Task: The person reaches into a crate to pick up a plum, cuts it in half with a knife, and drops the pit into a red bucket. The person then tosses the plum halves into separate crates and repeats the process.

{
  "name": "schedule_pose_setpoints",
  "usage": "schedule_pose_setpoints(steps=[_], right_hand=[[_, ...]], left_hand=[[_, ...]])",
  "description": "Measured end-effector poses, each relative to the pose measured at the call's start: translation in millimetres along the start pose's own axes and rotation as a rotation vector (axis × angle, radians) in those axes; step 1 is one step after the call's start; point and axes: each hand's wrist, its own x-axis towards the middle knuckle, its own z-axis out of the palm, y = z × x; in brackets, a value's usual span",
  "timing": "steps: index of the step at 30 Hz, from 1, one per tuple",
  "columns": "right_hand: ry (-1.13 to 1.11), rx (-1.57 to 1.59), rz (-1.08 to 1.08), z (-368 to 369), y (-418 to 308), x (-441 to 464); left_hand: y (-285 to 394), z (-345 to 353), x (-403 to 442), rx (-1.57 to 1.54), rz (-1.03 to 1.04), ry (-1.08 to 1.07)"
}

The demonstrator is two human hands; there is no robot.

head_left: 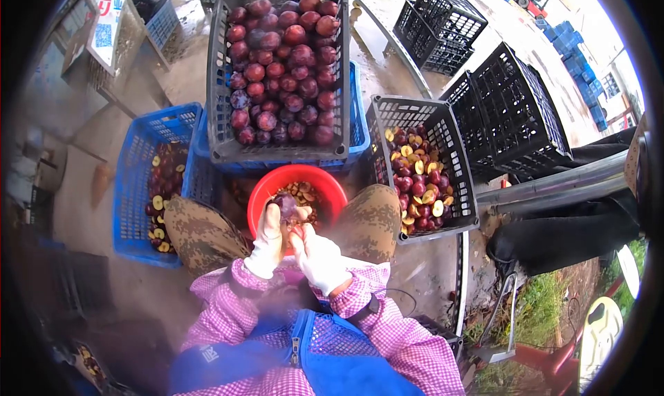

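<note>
My left hand point(266, 247), in a white glove with bare fingertips, is closed round a dark purple plum point(284, 204). My right hand point(321, 260), gloved the same way, is closed just right of it, its fingertips close to the plum. Whatever the right fingers grip is too small or hidden to make out. Both hands are over the near side of a red basin point(337, 192) between my knees. Plum pits point(304, 192) lie in the basin.
A black crate point(277, 149) heaped with whole plums sits ahead on a blue crate. Halved plums fill part of a blue crate point(124, 188) at left and a black crate point(460, 154) at right. Stacked black crates point(512, 112) and a person's dark-trousered leg point(567, 237) are farther right.
</note>
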Motion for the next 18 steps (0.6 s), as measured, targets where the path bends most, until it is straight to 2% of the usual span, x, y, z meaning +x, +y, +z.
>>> schedule_pose_setpoints(steps=[2,4,8,14,15,16,18], right_hand=[[-0.033,-0.038,0.031,-1,0,2],[-0.004,-0.040,0.026,0,0,1],[0.062,-0.095,-0.026,-2,2,-1],[0.071,-0.140,-0.065,-16,35,-16],[0.185,-0.001,-0.118,-14,39,-14],[0.173,-0.004,-0.121,-17,33,-7],[0.141,0.766,0.272,-24,9,18]], left_hand=[[4,4,-2,-0.019,-0.061,0.037],[6,8,-2,-0.166,-0.161,0.145],[14,4,3,-0.256,-0.249,0.152],[54,-13,15,-0.299,0.043,0.194],[51,-17,15,-0.224,0.136,0.225],[51,-10,11,-0.231,0.139,0.234],[54,17,6,0.462,0.243,0.191]])
